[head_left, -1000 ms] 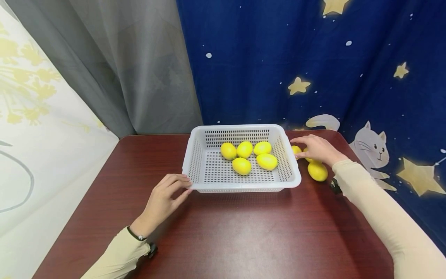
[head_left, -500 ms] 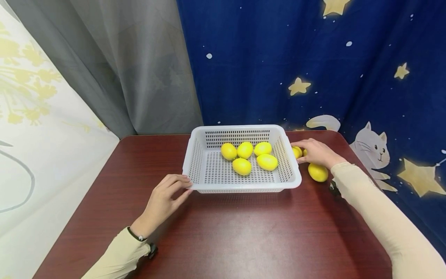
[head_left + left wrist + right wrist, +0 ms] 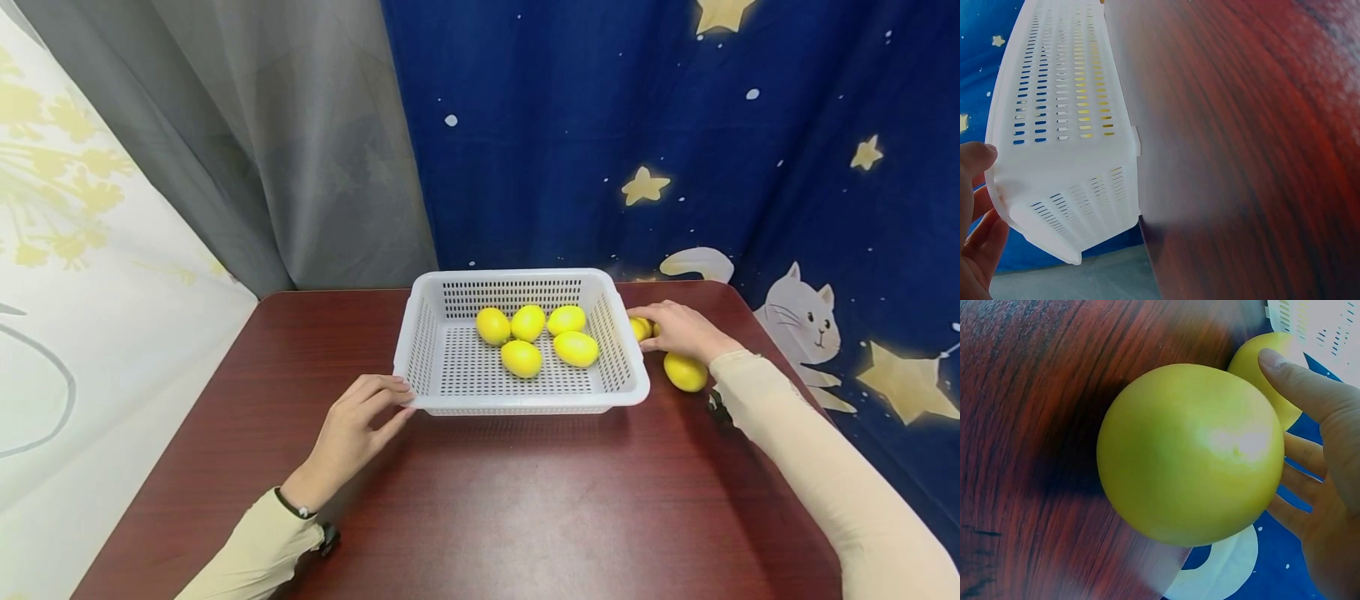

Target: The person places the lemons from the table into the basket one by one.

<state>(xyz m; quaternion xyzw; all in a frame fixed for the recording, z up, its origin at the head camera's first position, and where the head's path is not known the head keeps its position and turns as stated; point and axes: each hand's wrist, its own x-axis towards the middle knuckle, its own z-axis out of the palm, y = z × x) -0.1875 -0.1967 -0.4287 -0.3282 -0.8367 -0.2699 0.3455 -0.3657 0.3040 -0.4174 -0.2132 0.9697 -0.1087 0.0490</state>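
A white perforated plastic basket (image 3: 517,400) stands on the table with several yellow lemons (image 3: 521,358) inside. At its near left corner my left hand (image 3: 352,433) holds the rim, thumb and fingers on either side of it in the left wrist view. Right of the basket, my right hand (image 3: 678,327) grips a lemon (image 3: 640,327), partly covered by the fingers; the thumb lies against this lemon (image 3: 1257,359) in the right wrist view. Another lemon (image 3: 685,372) sits on the table just below the right hand. A sliver of a third one shows behind the fingers.
The dark red wooden table (image 3: 525,500) ends at a back edge right behind the basket. A blue star-patterned curtain (image 3: 540,150) and a grey curtain (image 3: 330,167) hang beyond it. White patterned cloth (image 3: 90,333) lies along the left side.
My right hand has come down slightly and its fingers have closed around the lemon beside the basket. The left hand and the basket stay in place.
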